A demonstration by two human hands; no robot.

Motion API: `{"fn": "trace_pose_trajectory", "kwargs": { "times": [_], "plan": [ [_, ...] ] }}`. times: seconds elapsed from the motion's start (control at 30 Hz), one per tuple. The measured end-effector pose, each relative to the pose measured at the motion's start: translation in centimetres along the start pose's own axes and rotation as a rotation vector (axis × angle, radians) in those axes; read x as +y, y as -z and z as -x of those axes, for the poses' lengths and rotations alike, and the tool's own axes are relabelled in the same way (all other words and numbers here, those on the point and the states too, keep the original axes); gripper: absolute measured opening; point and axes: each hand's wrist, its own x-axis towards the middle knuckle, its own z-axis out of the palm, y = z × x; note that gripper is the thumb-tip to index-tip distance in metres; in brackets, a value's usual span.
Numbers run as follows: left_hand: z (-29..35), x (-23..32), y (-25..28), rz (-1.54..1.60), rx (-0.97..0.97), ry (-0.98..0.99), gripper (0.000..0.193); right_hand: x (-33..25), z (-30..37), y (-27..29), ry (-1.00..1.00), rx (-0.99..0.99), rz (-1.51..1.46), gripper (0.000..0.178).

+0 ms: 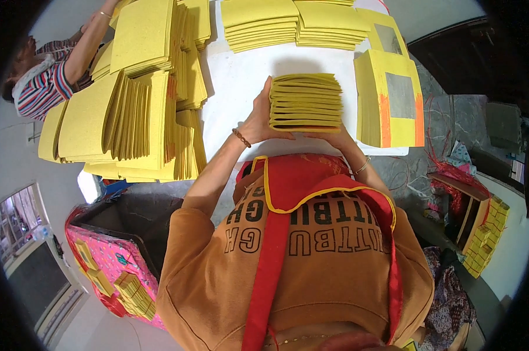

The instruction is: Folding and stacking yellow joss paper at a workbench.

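Left grip (257, 123) closed on the left side of a yellow paper stack (305, 102), thumb up the side, fingers under the near edge. Right grip (334, 138) closed on the same stack at its near right corner. Stack sits between the two, folded layers showing, orange strip along the near edge. Can't tell if it's resting on the white desk (232, 82) or lifted. Just right of the grip: yellow block (371, 102) with a gray square and orange bands. Beyond the grip: two yellow piles (259, 26) side by side. Left of it: big leaning yellow bundles (86, 124). Farther left, past those: another person (45, 88), striped top. Nearer the body from the grip: red apron (311, 175), yellow trim.
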Motion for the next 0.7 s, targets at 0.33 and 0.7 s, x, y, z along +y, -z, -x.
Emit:
{"fn": "trace_pose_trajectory", "kwargs": {
  "times": [0.33,0.7],
  "plan": [
    [0.5,-3.4,-3.3,-0.202,0.064,-0.124,0.117,2.3,-0.3,0.5,-0.048,0.06,-0.002,0.07],
    [-0.2,-1.8,-2.6,0.03,0.052,-0.082,0.136,-0.9,-1.1,2.0,-0.057,0.058,-0.098,0.054]
  ]
}}
